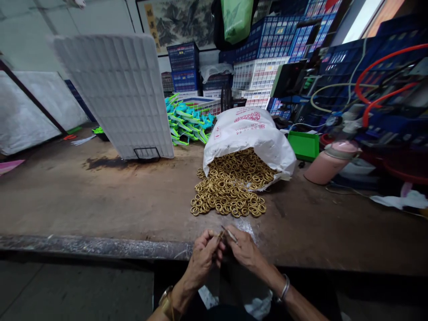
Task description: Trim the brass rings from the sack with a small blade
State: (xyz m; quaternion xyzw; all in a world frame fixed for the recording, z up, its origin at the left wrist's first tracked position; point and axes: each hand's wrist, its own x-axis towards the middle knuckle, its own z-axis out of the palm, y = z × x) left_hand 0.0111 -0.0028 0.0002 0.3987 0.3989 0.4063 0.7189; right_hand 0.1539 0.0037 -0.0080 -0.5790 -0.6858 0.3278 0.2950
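At the worn brown table (107, 205), the left hand (203, 255) pinches a small brass ring (220, 234), the right hand (245, 250) a thin silvery strip (230, 235); steady, close fingertips seem best.

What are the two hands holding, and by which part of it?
The right hand pinches a thin metal strip near one end. The left hand pinches a small brass piece; which part is too small to tell.

Rings (230, 191) at the sack (254, 133) mouth looked glossy, brass-coloured metal. Sack was white woven plastic, faint sheen. Table (117, 200) under sack was matt, rough, stained. Tray (117, 89) left of sack was matt white ribbed plastic. Sliver (230, 235) in right hand (245, 249) glinted like metal.
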